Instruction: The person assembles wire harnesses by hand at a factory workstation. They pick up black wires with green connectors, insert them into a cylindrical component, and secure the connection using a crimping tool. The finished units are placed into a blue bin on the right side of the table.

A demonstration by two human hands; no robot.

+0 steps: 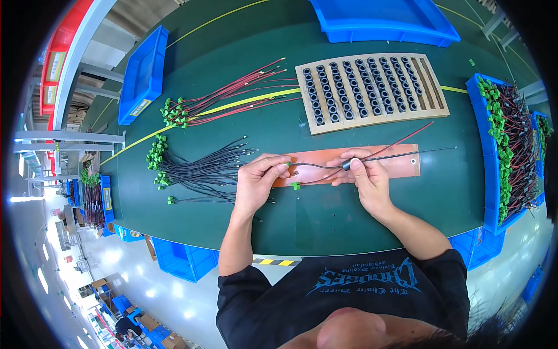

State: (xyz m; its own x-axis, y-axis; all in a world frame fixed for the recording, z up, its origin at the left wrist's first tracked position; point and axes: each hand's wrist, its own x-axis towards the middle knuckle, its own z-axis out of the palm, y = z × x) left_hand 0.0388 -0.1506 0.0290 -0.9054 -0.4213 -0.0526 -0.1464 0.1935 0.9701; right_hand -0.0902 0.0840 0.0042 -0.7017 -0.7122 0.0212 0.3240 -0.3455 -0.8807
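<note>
Over a reddish-brown strip board [400, 166] in the middle of the table, both my hands work on wires. My left hand [259, 177] pinches the end of a black wire [314, 167], where a bit of green shows at the fingertips. Between the thumb and fingers of my right hand [372, 183] is a black ferrite ring [347, 165]. The black wire and a red wire [410, 135] run through the ring, their far ends sticking out to the right. A green connector [296, 186] hangs just below, between the hands, apparently on the red wire.
Black wires [200, 168] with green connectors lie left of my hands, red wires [232, 93] beyond them. A wooden rack [317, 126] holds rows of black rings. Blue bins [494, 192] of wires stand at right; other blue trays [383, 23] lie at the back and far left.
</note>
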